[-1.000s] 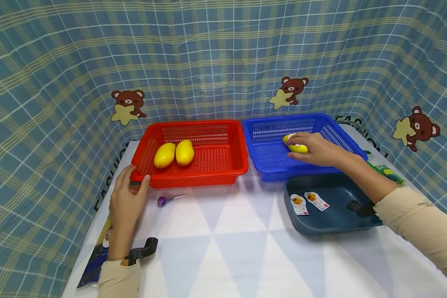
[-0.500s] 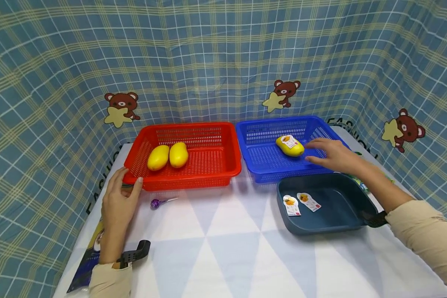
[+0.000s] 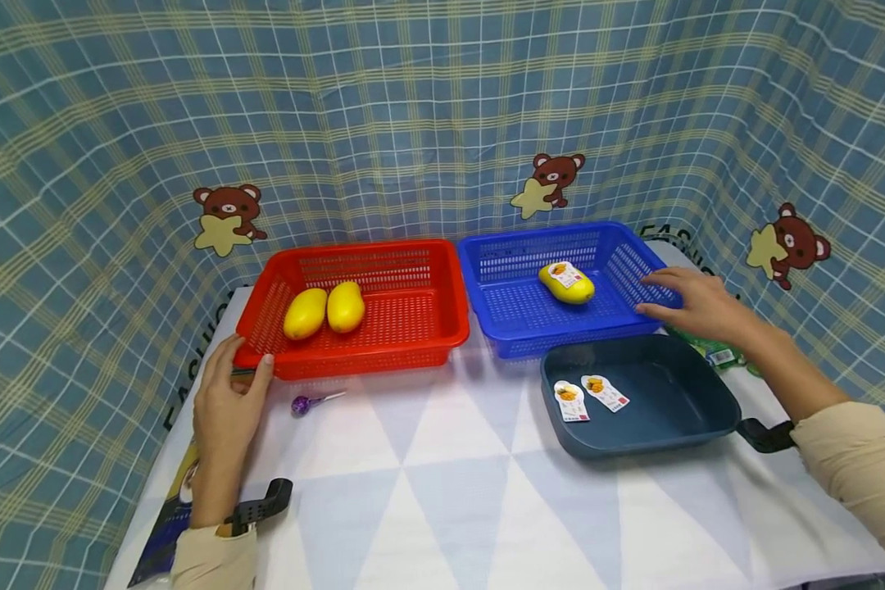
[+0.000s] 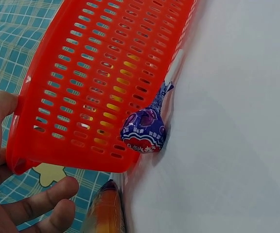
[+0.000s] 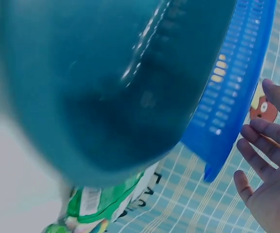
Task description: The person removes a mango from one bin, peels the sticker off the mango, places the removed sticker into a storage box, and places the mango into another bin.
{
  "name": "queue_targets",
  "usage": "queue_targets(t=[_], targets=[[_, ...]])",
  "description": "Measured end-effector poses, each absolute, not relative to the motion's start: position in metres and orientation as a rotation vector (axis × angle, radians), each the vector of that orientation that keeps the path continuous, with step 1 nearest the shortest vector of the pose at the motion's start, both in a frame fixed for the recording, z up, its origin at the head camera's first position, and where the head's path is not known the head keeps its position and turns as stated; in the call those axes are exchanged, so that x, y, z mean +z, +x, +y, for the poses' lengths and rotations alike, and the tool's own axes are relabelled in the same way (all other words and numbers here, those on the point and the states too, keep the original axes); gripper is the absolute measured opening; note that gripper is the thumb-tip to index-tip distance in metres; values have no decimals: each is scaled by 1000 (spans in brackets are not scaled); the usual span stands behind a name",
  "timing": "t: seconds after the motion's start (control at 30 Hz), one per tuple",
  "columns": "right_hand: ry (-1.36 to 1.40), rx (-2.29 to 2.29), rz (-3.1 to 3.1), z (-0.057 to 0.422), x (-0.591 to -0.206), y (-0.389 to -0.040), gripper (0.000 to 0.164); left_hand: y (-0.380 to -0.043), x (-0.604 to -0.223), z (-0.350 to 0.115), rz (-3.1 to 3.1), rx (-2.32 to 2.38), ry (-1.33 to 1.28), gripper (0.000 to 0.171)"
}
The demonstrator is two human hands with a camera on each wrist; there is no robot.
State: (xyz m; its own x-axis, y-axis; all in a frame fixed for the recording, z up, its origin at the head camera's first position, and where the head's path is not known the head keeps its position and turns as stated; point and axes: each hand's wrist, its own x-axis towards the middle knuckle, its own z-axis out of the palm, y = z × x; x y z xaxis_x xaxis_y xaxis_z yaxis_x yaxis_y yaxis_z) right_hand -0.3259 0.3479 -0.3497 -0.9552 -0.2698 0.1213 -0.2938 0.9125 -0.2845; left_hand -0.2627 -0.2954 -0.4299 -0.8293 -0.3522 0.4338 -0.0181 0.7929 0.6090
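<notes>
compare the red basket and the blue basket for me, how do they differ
Colour: the red basket is bright red, the blue basket deep blue.
Contents: the red basket holds two yellow fruits with no label in sight; the blue basket holds one labelled fruit.
Hands: the left hand touches the red basket's near left corner; the right hand is by the blue basket's right side.
Both are open-topped with slotted walls.

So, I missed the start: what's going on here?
A person's left hand holds a corner of the red slotted plastic basket, where two yellow oval fruits lie. Their right hand, holding nothing, is near the rim of the blue slotted plastic basket. Inside lies one yellow fruit bearing a white label; two similar labels lie in the dark blue plastic tub.
</notes>
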Motion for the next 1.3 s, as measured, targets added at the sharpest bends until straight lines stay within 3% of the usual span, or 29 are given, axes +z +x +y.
queue_targets(t=[0.23, 0.5, 0.9, 1.07, 1.3], targets=[[333, 415, -2998, 367, -353, -325, 67, -267, -432, -296, -2442, -812, 284, 63], [194, 397, -3151, 378, -360, -328, 86, -270, -437, -298, -2430, -839, 276, 62], [59, 446, -3114, 375, -366, -306, 92, -278, -416, -287, -2396, -753, 224, 62], [42, 425, -3095, 369, -366, -301, 90, -280, -389, -253, -2256, -836, 39, 55], [45, 421, -3077, 366, -367, -301, 89, -304, -344, -165, -2328, -1098, -384, 58]])
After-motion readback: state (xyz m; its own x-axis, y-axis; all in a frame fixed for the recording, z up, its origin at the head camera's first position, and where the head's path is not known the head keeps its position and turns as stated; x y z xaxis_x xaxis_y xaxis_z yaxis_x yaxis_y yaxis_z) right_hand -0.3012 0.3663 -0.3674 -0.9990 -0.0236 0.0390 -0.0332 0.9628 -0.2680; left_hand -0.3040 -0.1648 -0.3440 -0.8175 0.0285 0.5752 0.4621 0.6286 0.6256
